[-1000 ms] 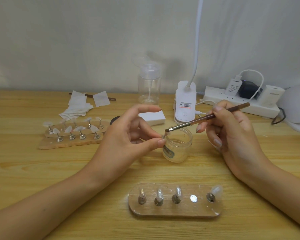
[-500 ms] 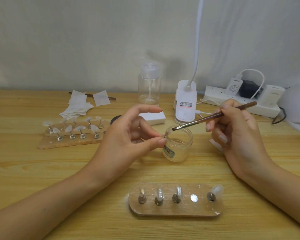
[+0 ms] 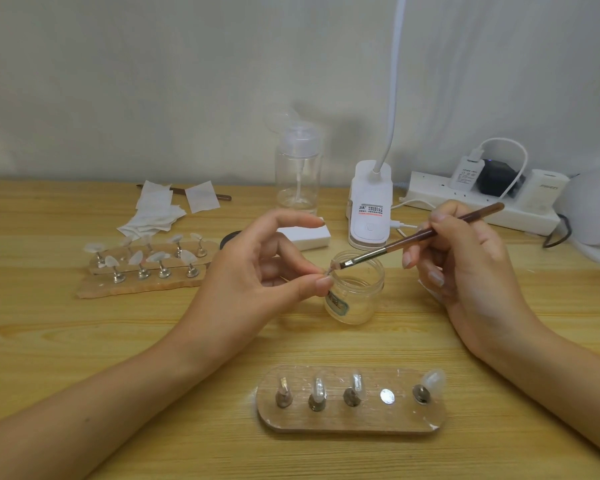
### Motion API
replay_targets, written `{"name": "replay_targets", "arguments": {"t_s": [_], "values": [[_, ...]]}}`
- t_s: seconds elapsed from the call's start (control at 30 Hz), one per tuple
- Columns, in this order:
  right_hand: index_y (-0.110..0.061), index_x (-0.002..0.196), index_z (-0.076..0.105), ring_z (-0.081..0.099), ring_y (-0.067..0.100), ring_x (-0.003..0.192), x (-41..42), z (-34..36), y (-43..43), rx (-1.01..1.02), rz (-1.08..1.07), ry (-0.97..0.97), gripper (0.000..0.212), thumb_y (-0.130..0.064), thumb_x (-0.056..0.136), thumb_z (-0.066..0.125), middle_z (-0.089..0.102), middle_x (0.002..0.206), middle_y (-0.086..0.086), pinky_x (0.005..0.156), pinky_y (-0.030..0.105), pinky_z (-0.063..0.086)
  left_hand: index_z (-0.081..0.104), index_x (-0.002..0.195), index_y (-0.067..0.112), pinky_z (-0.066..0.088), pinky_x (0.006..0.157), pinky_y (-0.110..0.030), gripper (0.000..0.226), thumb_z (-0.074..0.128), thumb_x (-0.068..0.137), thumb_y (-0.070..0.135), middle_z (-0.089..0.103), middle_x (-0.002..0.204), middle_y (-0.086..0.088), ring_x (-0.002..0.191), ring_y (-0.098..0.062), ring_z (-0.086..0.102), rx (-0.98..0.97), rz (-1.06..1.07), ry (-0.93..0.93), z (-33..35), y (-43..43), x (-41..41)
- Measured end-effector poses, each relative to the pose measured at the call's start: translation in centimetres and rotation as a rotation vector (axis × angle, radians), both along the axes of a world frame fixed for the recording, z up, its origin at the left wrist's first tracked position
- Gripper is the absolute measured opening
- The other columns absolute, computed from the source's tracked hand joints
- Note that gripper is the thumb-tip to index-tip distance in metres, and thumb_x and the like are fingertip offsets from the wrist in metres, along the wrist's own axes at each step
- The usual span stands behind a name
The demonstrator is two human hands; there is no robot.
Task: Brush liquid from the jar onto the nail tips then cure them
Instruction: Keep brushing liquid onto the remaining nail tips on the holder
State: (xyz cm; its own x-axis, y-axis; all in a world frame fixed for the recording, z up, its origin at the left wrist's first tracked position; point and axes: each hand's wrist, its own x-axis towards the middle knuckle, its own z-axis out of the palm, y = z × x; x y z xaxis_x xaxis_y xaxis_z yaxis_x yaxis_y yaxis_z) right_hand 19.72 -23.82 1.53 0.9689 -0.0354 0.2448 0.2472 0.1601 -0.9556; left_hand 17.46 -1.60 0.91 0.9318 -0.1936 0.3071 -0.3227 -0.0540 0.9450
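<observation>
Fingers (image 3: 321, 283) of the left hand (image 3: 253, 289) pinched one nail tip (image 3: 333, 266) low down, thumb against fingertip, index raised. The right hand (image 3: 465, 271) held the brush (image 3: 413, 239) like a pen, bristles on the tip, just above the jar (image 3: 355, 296) rim; jar on the desk (image 3: 84, 341). Tip was likely light, thin, slick once wet: grip its base, not its face.

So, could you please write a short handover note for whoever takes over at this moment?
Left hand pinches one nail tip by its stand at the rim of the jar.
Right hand holds the brush, bristles on that tip.
The near holder board carries four more tips; its fourth spot is bare.
Done: which tips are coated cannot be told.
Left: finish this tip, return it to the bare spot, cure.
</observation>
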Motion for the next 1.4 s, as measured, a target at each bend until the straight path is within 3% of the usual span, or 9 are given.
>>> {"name": "replay_targets", "arguments": {"t_s": [0.1, 0.2, 0.37, 0.53, 0.7, 0.9, 1.0, 1.2, 1.4], "values": [[-0.017, 0.078, 0.046, 0.034, 0.009, 0.04, 0.03, 0.01, -0.19, 0.037, -0.022, 0.005, 0.026, -0.017, 0.103, 0.041, 0.061, 0.058, 0.006, 0.04, 0.017, 0.025, 0.065, 0.12, 0.028, 0.059, 0.089, -0.04, 0.056, 0.081, 0.067, 0.026, 0.068, 0.075, 0.001, 0.084, -0.026, 0.075, 0.0, -0.004, 0.006, 0.0, 0.03, -0.03], [-0.02, 0.077, 0.046, 0.036, 0.01, 0.043, -0.13, 0.07, -0.12, 0.006, 0.015, -0.07, 0.027, -0.021, 0.103, 0.042, 0.063, 0.062, 0.005, 0.047, 0.031, 0.018, 0.065, 0.12, 0.028, 0.059, 0.09, -0.039, 0.056, 0.082, 0.067, 0.026, 0.068, 0.074, 0.002, 0.083, -0.026, 0.076, -0.008, -0.014, 0.01, -0.04, 0.09, 0.04], [-0.017, 0.078, 0.047, 0.034, 0.01, 0.04, -0.03, -0.08, -0.22, 0.008, -0.013, -0.018, 0.026, -0.016, 0.103, 0.041, 0.061, 0.058, 0.006, 0.04, 0.019, 0.023, 0.063, 0.121, 0.026, 0.059, 0.087, -0.031, 0.055, 0.081, 0.069, 0.024, 0.069, 0.074, 0.003, 0.082, -0.022, 0.076, -0.019, -0.021, 0.006, -0.09, 0.08, 0.03], [-0.02, 0.076, 0.047, 0.036, 0.01, 0.043, -0.08, -0.04, -0.11, 0.012, 0.018, -0.087, 0.026, -0.022, 0.102, 0.043, 0.064, 0.062, 0.005, 0.046, 0.03, 0.019, 0.063, 0.122, 0.025, 0.058, 0.078, -0.023, 0.055, 0.08, 0.07, 0.024, 0.069, 0.074, 0.001, 0.081, -0.022, 0.077, -0.03, -0.025, 0.004, 0.0, 0.09, 0.01], [-0.017, 0.078, 0.047, 0.034, 0.011, 0.041, -0.11, -0.1, -0.2, -0.011, -0.005, -0.026, 0.025, -0.017, 0.103, 0.041, 0.061, 0.058, 0.006, 0.04, 0.02, 0.024, 0.062, 0.121, 0.024, 0.052, 0.067, -0.013, 0.054, 0.079, 0.071, 0.023, 0.07, 0.074, 0.001, 0.079, -0.019, 0.077, -0.035, -0.024, -0.006, 0.15, -0.01, -0.06], [-0.02, 0.077, 0.048, 0.036, 0.01, 0.042, -0.23, 0.07, 0.03, 0.007, 0.02, -0.091, 0.025, -0.022, 0.101, 0.043, 0.064, 0.062, 0.005, 0.046, 0.03, 0.019, 0.062, 0.121, 0.023, 0.051, 0.065, -0.012, 0.053, 0.079, 0.072, 0.02, 0.07, 0.074, 0.0, 0.078, -0.019, 0.077, -0.04, -0.027, -0.011, 0.15, -0.04, -0.14], [-0.019, 0.077, 0.048, 0.034, 0.01, 0.04, -0.21, 0.01, 0.02, -0.013, 0.0, -0.046, 0.027, -0.017, 0.103, 0.041, 0.063, 0.059, 0.007, 0.041, 0.022, 0.021, 0.062, 0.122, 0.023, 0.055, 0.072, -0.017, 0.053, 0.079, 0.071, 0.021, 0.069, 0.073, 0.0, 0.079, -0.02, 0.077, -0.038, -0.029, -0.011, 0.1, -0.03, -0.11], [-0.015, 0.077, 0.045, 0.031, 0.01, 0.039, -0.41, 0.32, -0.02, 0.042, -0.026, -0.079, 0.026, -0.014, 0.103, 0.04, 0.061, 0.057, 0.006, 0.044, 0.028, 0.018, 0.063, 0.121, 0.025, 0.059, 0.086, -0.041, 0.053, 0.08, 0.071, 0.024, 0.068, 0.075, -0.001, 0.083, -0.024, 0.076, -0.007, -0.013, -0.028, 0.12, -0.03, -0.16], [-0.016, 0.078, 0.047, 0.031, 0.01, 0.039, -0.25, 0.1, -0.07, -0.023, -0.022, -0.025, 0.025, -0.014, 0.103, 0.04, 0.062, 0.059, 0.007, 0.037, 0.02, 0.02, 0.064, 0.12, 0.027, 0.057, 0.084, -0.05, 0.052, 0.08, 0.07, 0.024, 0.068, 0.076, -0.001, 0.084, -0.026, 0.074, 0.025, 0.007, -0.041, 0.24, -0.04, -0.16]]}}
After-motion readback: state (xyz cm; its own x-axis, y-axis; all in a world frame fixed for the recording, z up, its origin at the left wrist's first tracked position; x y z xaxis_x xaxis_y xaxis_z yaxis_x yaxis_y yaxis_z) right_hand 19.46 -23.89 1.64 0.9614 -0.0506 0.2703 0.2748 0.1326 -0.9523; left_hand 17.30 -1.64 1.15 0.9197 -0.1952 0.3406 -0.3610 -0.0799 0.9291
